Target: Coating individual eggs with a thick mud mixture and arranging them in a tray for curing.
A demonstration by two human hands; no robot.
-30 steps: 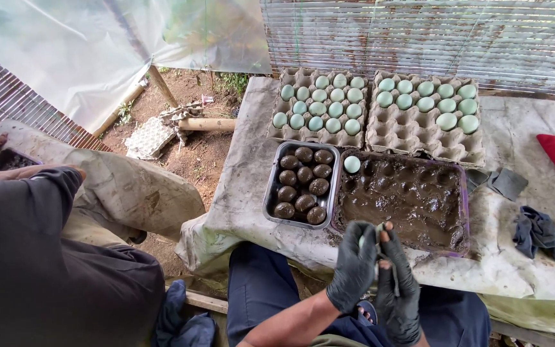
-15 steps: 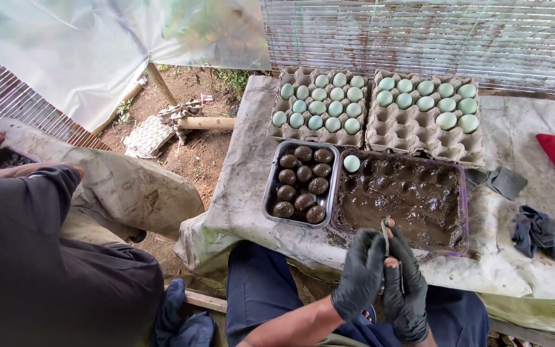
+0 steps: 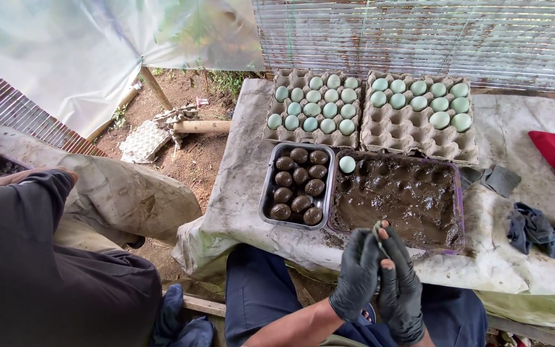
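Egg (image 3: 376, 227), pale green w/ mud on it, sits pressed between left hand (image 3: 356, 273) & right hand (image 3: 398, 283), both gloved & closed on it, just below mud tray (image 3: 459, 199), prob. to spread the coating evenly.

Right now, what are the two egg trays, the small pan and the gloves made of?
Egg trays: grey moulded pulp by the look, matte, fibrous cups. Small pan of mud-coated eggs: thin metal or foil, likely, with a dull grey sheen on the rim. Gloves on left hand and right hand: black rubbery film, probably nitrile, slightly glossy.
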